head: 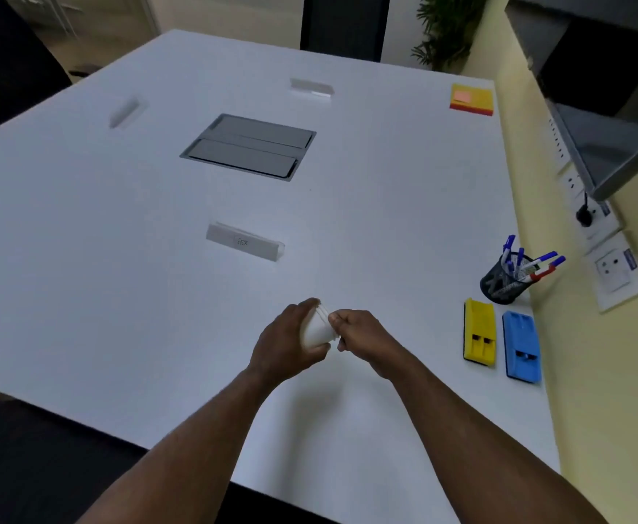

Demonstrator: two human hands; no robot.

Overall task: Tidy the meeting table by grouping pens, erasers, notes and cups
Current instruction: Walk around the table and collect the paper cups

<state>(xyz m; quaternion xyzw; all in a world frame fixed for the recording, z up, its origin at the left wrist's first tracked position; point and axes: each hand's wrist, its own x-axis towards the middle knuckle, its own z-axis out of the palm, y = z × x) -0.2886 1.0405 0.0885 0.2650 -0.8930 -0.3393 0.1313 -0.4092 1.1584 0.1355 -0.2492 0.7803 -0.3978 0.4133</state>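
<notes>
Stack of white paper cups (315, 329) held on its side above the bench (83, 259), near its front edge. Left hand (285, 342) fingers wrapped round the stack; right hand (360, 334) fingers pinched on the rims. Beyond: name card (244, 242) mid-bench, cable hatch (249, 145) further back. Right edge: yellow eraser (480, 332) beside blue eraser (521, 346), mesh pen holder (502, 279) w/ pens just behind. Sticky notes (472, 99) at far right corner.

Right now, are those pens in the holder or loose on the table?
In the holder. The pens stand in the black mesh cup, caps fanning out above its rim; none lie on the table.
</notes>
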